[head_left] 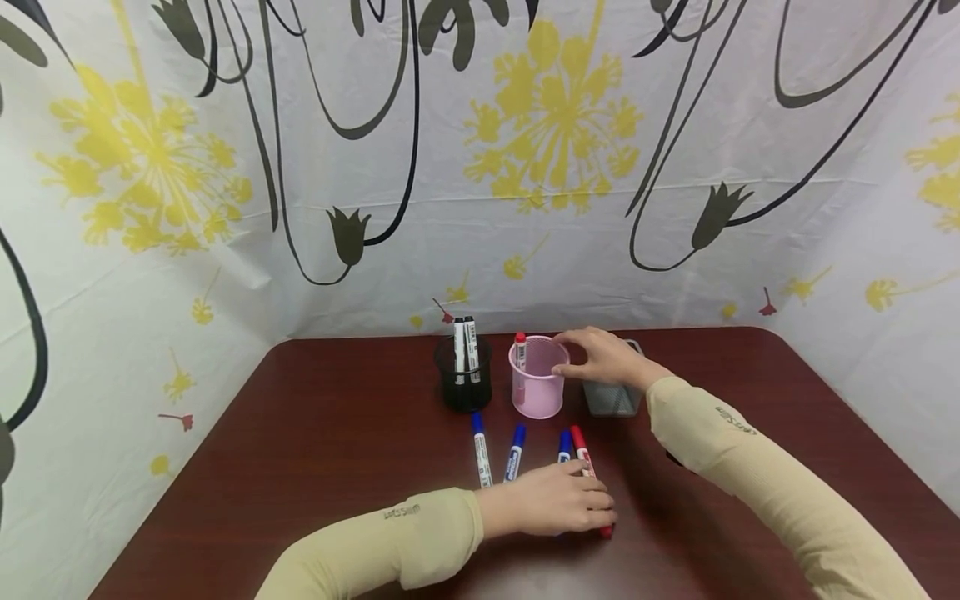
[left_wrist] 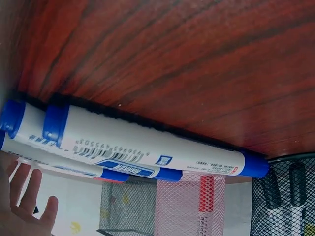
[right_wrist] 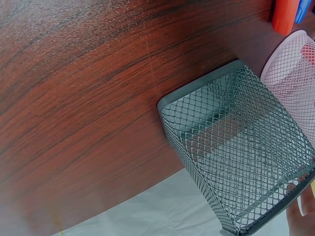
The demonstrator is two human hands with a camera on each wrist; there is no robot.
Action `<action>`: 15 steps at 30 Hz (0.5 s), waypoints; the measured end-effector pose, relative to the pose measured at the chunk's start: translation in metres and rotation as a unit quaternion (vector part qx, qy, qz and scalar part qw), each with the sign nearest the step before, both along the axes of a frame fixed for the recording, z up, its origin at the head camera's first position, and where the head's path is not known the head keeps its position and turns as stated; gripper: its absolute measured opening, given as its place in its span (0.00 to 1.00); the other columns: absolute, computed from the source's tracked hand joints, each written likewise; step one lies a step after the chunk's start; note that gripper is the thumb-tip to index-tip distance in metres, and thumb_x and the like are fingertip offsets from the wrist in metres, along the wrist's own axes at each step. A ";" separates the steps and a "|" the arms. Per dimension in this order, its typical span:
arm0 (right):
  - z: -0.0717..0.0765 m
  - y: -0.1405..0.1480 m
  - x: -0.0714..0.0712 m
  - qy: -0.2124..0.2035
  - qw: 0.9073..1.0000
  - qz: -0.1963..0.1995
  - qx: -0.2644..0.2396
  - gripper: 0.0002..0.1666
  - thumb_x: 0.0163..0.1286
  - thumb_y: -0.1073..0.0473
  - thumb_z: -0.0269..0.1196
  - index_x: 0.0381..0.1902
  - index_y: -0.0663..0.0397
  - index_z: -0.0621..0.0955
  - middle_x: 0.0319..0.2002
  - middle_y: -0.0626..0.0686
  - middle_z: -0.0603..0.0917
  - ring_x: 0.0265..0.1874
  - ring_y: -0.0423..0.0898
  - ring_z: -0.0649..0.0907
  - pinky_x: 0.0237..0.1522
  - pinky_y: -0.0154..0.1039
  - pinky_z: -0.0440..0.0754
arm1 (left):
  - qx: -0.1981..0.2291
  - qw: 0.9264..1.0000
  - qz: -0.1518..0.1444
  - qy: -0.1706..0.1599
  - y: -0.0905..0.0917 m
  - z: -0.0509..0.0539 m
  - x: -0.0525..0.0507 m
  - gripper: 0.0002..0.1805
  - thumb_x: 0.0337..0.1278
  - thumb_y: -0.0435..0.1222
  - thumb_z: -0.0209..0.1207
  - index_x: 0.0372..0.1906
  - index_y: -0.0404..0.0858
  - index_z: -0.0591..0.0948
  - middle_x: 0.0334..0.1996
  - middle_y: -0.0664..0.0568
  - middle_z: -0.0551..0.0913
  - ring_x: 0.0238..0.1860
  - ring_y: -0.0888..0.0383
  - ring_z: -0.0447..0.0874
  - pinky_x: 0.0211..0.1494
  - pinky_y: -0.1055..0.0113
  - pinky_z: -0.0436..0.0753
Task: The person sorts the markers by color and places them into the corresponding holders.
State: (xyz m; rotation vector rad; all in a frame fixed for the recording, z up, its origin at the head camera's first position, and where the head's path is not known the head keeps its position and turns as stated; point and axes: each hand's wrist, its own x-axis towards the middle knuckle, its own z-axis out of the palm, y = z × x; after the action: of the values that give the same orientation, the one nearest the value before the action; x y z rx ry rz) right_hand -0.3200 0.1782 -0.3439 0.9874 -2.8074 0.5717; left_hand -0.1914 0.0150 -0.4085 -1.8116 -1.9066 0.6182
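My left hand (head_left: 551, 500) lies over a red marker (head_left: 581, 446) on the table, its fingers draped across the barrel; the thumb is hidden. In the left wrist view its fingers (left_wrist: 32, 189) look spread. Beside it lie blue-capped markers (head_left: 515, 454), one (left_wrist: 147, 142) large in the left wrist view. My right hand (head_left: 603, 358) curves round the right side of a pink mesh pen cup (head_left: 538, 396), thumb at the near rim, fingers at the far rim. A red-capped marker (head_left: 521, 350) stands in that cup.
A black mesh pen cup (head_left: 465, 400) with two black-and-white markers stands left of the pink one. To the right, under my right forearm, is a grey square mesh holder (right_wrist: 221, 142). The dark wooden table (head_left: 360, 417) ends at a patterned cloth backdrop (head_left: 420, 167).
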 end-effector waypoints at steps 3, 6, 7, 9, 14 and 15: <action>0.000 0.000 0.000 -0.001 1.000 -0.002 0.000 0.37 0.52 0.37 0.62 0.53 0.56 0.74 0.48 0.55 0.76 0.47 0.53 0.73 0.45 0.52 0.70 | 0.008 1.000 -0.003 0.021 0.000 -0.002 -0.002 0.14 0.64 0.44 0.42 0.49 0.57 0.75 0.46 0.68 0.74 0.50 0.66 0.69 0.53 0.66 0.62; 0.000 0.000 0.000 -0.001 1.000 -0.002 -0.001 0.37 0.52 0.37 0.61 0.53 0.56 0.74 0.48 0.55 0.76 0.47 0.53 0.73 0.45 0.52 0.70 | 0.023 0.999 -0.015 0.033 0.000 -0.005 -0.003 0.12 0.64 0.43 0.42 0.42 0.57 0.76 0.39 0.68 0.76 0.46 0.67 0.71 0.53 0.64 0.62; -0.001 0.000 0.000 0.000 1.000 -0.002 -0.001 0.37 0.52 0.37 0.61 0.53 0.56 0.74 0.48 0.55 0.76 0.47 0.53 0.72 0.45 0.52 0.70 | 0.026 0.999 -0.019 0.035 0.000 -0.005 -0.003 0.11 0.63 0.42 0.42 0.40 0.57 0.76 0.37 0.68 0.76 0.44 0.67 0.71 0.54 0.64 0.62; -0.001 0.000 0.000 -0.001 1.000 -0.001 -0.001 0.38 0.52 0.37 0.61 0.53 0.56 0.74 0.49 0.56 0.76 0.47 0.53 0.72 0.45 0.53 0.70 | 0.029 0.998 -0.029 0.040 0.000 -0.006 -0.004 0.11 0.63 0.41 0.42 0.38 0.57 0.76 0.35 0.68 0.75 0.43 0.66 0.72 0.54 0.63 0.62; -0.001 0.001 0.000 -0.003 1.000 0.001 0.000 0.38 0.52 0.37 0.61 0.53 0.56 0.74 0.49 0.57 0.76 0.48 0.54 0.72 0.46 0.53 0.69 | 0.029 0.996 -0.062 0.051 -0.002 -0.007 -0.006 0.14 0.63 0.39 0.39 0.41 0.57 0.75 0.36 0.68 0.75 0.43 0.65 0.72 0.55 0.61 0.63; -0.001 0.001 0.000 -0.002 1.000 0.001 0.000 0.38 0.52 0.37 0.61 0.53 0.56 0.74 0.49 0.57 0.76 0.48 0.54 0.72 0.46 0.53 0.69 | 0.028 0.996 -0.067 0.051 -0.003 -0.007 -0.006 0.15 0.63 0.38 0.37 0.42 0.57 0.75 0.37 0.68 0.75 0.43 0.65 0.72 0.55 0.61 0.63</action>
State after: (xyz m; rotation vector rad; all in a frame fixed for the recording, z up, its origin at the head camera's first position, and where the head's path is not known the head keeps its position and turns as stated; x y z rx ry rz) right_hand -0.3203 0.1789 -0.3452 0.9914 -2.8104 0.5744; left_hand -0.1977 0.0119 -0.4151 -1.8183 -1.7035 0.5940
